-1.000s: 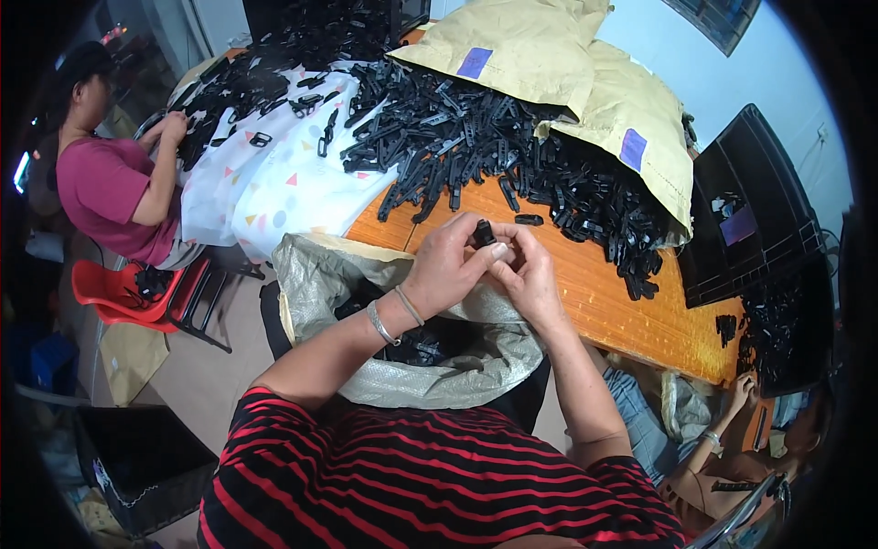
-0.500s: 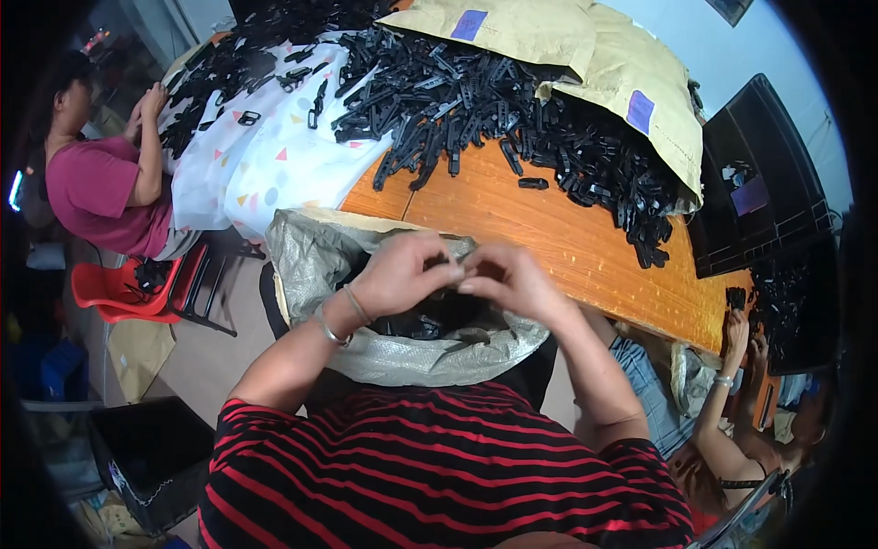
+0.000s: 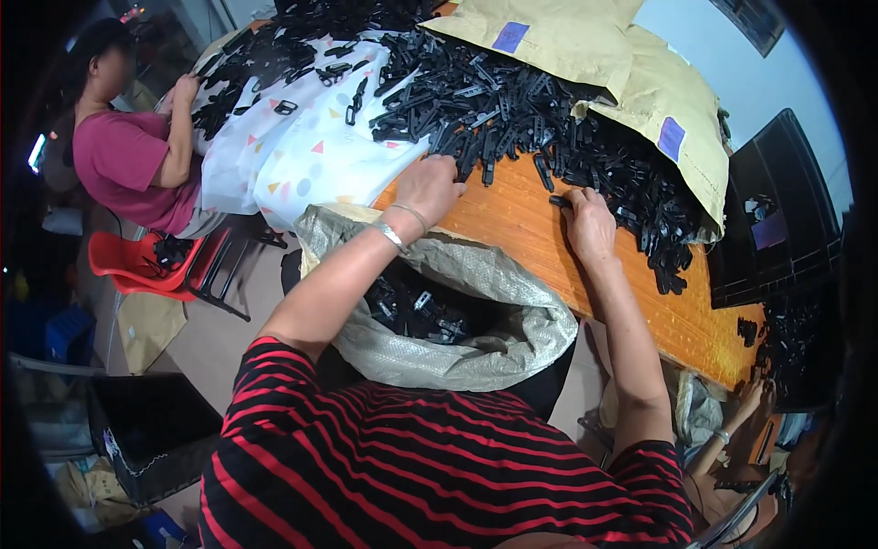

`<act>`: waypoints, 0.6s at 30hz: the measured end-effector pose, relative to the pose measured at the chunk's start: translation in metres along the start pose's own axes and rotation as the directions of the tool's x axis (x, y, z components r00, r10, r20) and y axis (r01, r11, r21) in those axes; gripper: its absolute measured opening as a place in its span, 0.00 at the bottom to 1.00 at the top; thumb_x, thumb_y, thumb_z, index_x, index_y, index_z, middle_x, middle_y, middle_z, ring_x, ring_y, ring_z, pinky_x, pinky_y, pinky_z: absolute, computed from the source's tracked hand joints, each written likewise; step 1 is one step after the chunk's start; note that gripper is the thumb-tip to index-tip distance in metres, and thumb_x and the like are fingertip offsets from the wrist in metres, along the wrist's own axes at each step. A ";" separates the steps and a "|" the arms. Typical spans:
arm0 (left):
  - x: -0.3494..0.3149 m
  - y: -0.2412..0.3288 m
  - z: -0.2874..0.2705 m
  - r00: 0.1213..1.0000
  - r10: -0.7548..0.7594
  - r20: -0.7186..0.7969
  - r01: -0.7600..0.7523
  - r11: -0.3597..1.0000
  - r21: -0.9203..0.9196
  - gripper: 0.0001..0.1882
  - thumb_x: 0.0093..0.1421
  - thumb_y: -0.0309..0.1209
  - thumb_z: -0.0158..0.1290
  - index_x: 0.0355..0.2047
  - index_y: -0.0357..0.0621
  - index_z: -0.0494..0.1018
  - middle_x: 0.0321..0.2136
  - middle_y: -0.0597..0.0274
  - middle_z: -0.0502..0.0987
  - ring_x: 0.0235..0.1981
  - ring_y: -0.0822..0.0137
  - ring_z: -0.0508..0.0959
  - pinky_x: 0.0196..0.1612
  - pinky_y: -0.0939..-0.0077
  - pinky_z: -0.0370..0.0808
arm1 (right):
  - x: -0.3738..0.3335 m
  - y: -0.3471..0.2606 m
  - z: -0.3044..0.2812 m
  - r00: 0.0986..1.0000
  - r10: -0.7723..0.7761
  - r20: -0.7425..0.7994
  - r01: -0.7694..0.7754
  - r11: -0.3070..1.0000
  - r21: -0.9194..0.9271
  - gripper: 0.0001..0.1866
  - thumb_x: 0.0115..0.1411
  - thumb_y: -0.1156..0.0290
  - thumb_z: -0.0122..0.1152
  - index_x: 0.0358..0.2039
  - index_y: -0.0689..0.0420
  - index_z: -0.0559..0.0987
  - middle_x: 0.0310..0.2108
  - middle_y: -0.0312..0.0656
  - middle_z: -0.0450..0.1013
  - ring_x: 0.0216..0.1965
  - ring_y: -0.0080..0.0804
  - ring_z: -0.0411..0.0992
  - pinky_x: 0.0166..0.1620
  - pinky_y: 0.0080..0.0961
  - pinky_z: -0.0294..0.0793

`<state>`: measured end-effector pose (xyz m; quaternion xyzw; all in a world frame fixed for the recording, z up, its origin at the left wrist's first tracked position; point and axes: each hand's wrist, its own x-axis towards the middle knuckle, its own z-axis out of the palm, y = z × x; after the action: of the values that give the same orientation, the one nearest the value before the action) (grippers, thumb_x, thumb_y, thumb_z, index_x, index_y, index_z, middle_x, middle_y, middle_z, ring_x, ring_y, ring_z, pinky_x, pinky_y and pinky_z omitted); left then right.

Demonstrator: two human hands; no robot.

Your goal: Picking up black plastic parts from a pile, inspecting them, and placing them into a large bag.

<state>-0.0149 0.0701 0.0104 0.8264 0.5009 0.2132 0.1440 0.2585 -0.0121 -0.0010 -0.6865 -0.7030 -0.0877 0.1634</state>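
Note:
My left hand [image 3: 428, 190] reaches to the near edge of a heap of black plastic parts [image 3: 494, 105] on the wooden table. Its fingers are curled among the nearest parts, and what they grip is hidden. My right hand [image 3: 591, 224] is further right on the bare wood, thumb and fingers closed on a small black plastic part [image 3: 558, 201] lying apart from the heap. Below my hands, a grey woven sack [image 3: 430, 361] gapes in front of me with several black and silvery parts inside.
Large brown paper sacks [image 3: 540, 37] lie over the heap's far side. A patterned white sheet [image 3: 302, 169] covers the table's left. One person in a magenta shirt [image 3: 128, 174] sits at left near a red chair [image 3: 123, 261]; another person's arm [image 3: 722, 435] shows at lower right. A black crate [image 3: 155, 430] stands lower left.
My hands, together above the sack half a second ago, have parted and moved out to the table. My right hand has closed on a loose part. The whole view has shifted slightly.

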 end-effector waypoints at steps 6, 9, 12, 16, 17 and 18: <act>-0.002 0.002 0.002 0.999 -0.022 -0.032 0.022 1.000 -0.013 0.09 0.54 0.33 0.59 0.28 0.40 0.77 0.31 0.50 0.78 0.36 0.49 0.78 0.40 0.59 0.73 | -0.014 -0.019 -0.022 0.999 -0.037 0.022 0.029 0.961 0.276 0.08 0.60 0.72 0.59 0.39 0.59 0.78 0.33 0.51 0.73 0.34 0.53 0.74 0.38 0.41 0.73; -0.005 0.003 -0.004 0.983 -0.127 0.133 0.133 0.990 -0.035 0.08 0.55 0.33 0.58 0.28 0.41 0.78 0.32 0.50 0.78 0.35 0.49 0.78 0.40 0.58 0.73 | -0.017 -0.019 -0.012 0.997 0.004 0.082 -0.025 0.966 0.258 0.08 0.61 0.70 0.58 0.37 0.61 0.78 0.31 0.54 0.74 0.34 0.54 0.74 0.37 0.41 0.73; -0.008 0.002 -0.004 0.999 -0.039 0.026 0.038 0.998 0.043 0.09 0.55 0.34 0.58 0.28 0.41 0.79 0.32 0.51 0.77 0.36 0.49 0.77 0.40 0.57 0.73 | -0.017 -0.021 -0.012 0.986 0.072 0.152 -0.099 0.979 0.179 0.09 0.61 0.69 0.58 0.37 0.62 0.78 0.32 0.55 0.74 0.35 0.54 0.74 0.37 0.41 0.73; -0.018 0.009 -0.001 0.991 0.098 -0.086 -0.097 0.995 0.022 0.09 0.54 0.33 0.60 0.30 0.40 0.79 0.32 0.51 0.75 0.35 0.50 0.77 0.39 0.58 0.74 | -0.021 -0.018 -0.009 0.989 0.111 0.094 -0.121 0.987 0.109 0.10 0.60 0.68 0.59 0.37 0.62 0.78 0.34 0.54 0.73 0.35 0.54 0.74 0.37 0.43 0.73; -0.020 0.008 -0.002 0.983 0.145 -0.109 -0.143 0.989 0.033 0.10 0.53 0.34 0.61 0.32 0.41 0.79 0.31 0.53 0.74 0.35 0.51 0.77 0.38 0.59 0.73 | -0.023 -0.020 -0.011 0.990 0.107 0.093 -0.117 0.987 0.106 0.10 0.60 0.68 0.59 0.37 0.62 0.78 0.34 0.54 0.73 0.35 0.54 0.74 0.37 0.43 0.73; -0.021 0.005 0.002 0.983 0.145 -0.113 -0.142 0.989 0.031 0.10 0.53 0.34 0.61 0.32 0.41 0.79 0.31 0.53 0.74 0.35 0.51 0.77 0.38 0.59 0.73 | -0.026 -0.023 -0.015 0.995 0.081 0.065 -0.091 0.981 0.170 0.10 0.59 0.68 0.61 0.37 0.61 0.78 0.34 0.53 0.73 0.35 0.54 0.74 0.37 0.43 0.73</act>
<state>-0.0188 0.0496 0.0069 0.8482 0.4500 0.2645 0.0898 0.2378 -0.0425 0.0060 -0.7017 -0.6822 0.0004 0.2057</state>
